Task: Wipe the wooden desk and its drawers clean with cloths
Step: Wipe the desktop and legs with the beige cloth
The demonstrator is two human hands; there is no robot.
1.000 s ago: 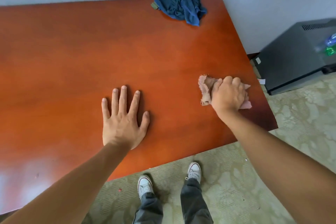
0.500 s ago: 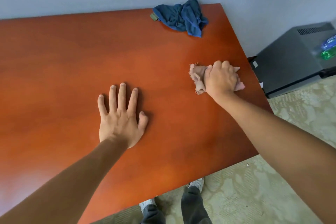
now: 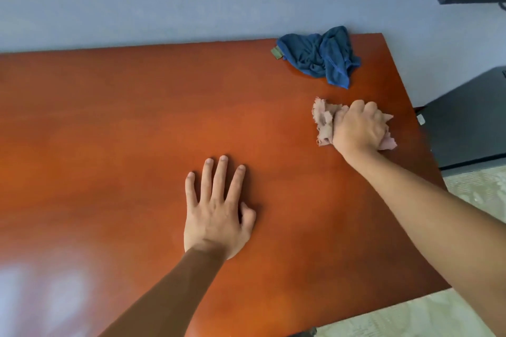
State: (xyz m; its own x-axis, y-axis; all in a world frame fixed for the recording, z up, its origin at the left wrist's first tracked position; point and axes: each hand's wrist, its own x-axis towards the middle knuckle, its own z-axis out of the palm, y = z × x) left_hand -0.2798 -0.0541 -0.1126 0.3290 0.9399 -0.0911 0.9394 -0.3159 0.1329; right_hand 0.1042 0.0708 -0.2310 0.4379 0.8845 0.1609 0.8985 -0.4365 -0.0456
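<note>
Moved farther up the wooden desk (image 3: pixel 115 123) toward the blue cloth (image 3: pixel 320 59): right hand (image 3: pixel 358 128), fingers clenched around pink rag (image 3: pixel 324 123). Left hand (image 3: pixel 216 213) flat, fingers spread wide, near desk's middle.

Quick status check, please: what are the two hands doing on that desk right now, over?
Right hand clutching pink cloth on desk. Left hand flat, empty. Blue cloth bunched at far corner, just beyond.
</note>
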